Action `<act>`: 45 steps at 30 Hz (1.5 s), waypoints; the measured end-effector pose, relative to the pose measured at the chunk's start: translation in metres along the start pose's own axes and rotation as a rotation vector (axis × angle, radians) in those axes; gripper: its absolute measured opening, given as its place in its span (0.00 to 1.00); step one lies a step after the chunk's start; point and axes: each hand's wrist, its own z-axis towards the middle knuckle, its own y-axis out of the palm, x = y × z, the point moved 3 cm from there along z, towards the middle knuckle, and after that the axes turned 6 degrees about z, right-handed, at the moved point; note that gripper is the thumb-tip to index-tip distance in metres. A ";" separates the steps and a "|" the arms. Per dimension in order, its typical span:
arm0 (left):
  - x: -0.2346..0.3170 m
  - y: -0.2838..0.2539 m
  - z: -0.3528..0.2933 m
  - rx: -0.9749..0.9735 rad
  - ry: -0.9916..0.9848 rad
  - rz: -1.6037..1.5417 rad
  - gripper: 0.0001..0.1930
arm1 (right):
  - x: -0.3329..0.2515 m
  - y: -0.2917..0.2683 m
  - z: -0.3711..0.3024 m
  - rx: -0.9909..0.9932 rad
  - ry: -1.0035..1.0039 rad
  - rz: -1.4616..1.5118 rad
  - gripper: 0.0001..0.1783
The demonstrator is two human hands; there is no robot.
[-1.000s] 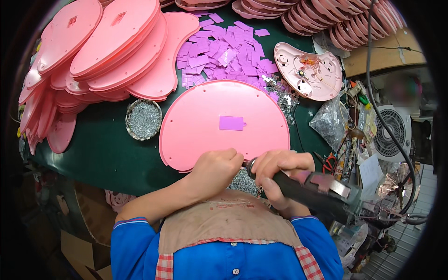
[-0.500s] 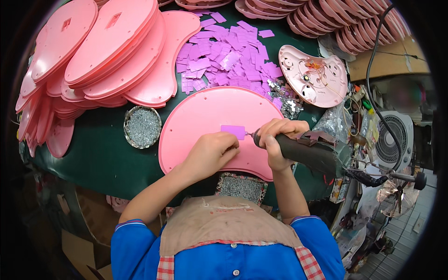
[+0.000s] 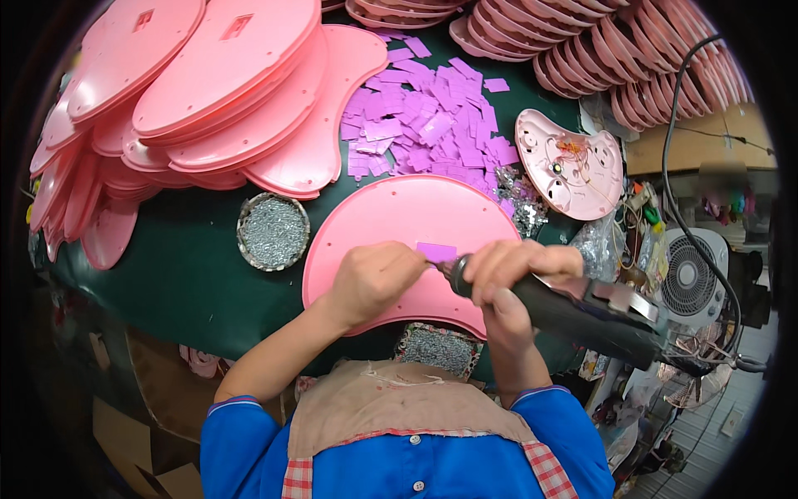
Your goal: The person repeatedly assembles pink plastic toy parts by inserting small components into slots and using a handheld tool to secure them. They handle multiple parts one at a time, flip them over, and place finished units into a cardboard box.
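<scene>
pink panel (image 3: 399,220), dark green table (image 3: 191,283)
beyond the panel, purple plates (image 3: 432,121); on its near side, brown apron (image 3: 403,409), red-and-white checked straps (image 3: 298,481)

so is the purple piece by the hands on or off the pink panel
On: the purple piece lies against the panel, whose pink surface shows above and beside it.
</scene>
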 end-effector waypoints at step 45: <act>0.004 -0.030 -0.080 0.402 -1.001 -2.005 0.16 | 0.009 0.078 0.001 -0.150 0.023 0.162 0.26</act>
